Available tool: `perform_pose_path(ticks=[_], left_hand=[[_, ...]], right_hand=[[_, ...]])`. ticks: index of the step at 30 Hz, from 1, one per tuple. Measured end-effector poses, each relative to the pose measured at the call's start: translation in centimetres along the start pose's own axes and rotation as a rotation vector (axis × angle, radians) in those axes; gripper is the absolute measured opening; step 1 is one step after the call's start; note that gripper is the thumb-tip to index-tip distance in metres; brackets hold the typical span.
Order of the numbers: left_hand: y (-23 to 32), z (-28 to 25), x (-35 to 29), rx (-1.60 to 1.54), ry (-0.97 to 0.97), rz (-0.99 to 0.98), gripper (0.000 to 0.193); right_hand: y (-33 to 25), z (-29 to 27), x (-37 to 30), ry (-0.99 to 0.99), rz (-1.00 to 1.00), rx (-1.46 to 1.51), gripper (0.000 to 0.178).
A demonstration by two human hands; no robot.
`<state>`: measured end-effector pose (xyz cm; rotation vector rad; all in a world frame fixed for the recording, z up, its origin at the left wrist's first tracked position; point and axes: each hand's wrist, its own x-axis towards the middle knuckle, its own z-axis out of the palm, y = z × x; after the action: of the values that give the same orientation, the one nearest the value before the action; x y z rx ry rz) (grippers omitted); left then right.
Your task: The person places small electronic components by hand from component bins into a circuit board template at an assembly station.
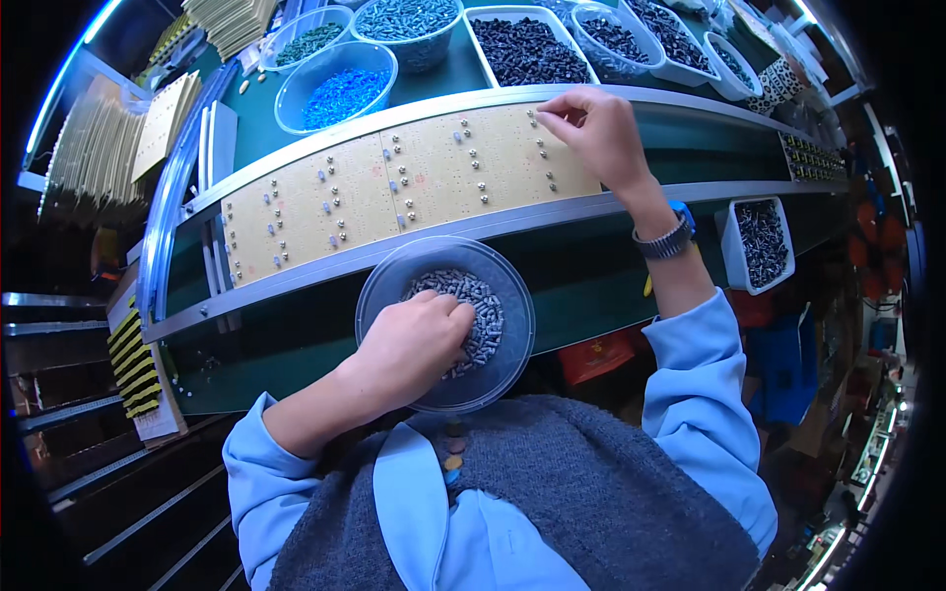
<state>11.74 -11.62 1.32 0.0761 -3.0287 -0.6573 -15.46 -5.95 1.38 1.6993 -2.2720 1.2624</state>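
A long beige circuit board (345,197) lies between two metal rails, dotted with small grey and blue parts. My right hand (591,128) rests on the board's upper right end, fingertips pinched together on a small part there. My left hand (414,340) reaches into a clear round dish (512,325) in front of my body, fingers closed over a heap of small grey components (478,295).
Behind the rail stand several tubs: a blue-filled bowl (340,89), a grey-filled bowl (409,25), and white trays of dark parts (527,49). Another white bin of dark parts (759,241) hangs at the right. Stacked bare boards (99,148) sit at the left.
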Motion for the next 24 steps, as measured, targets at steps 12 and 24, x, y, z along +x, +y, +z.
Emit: perform_pose_path(ticks=[12, 24], left_hand=[[-0.3, -0.2, -0.1, -0.160, -0.029, -0.018, 0.008], [-0.4, 0.1, -0.3, -0.268, 0.041, -0.033, 0.010]], right_hand=[[0.5, 1.3, 0.5, -0.013, -0.007, -0.151, 0.005], [1.4, -0.3, 1.9, -0.263, -0.298, -0.298, 0.005]])
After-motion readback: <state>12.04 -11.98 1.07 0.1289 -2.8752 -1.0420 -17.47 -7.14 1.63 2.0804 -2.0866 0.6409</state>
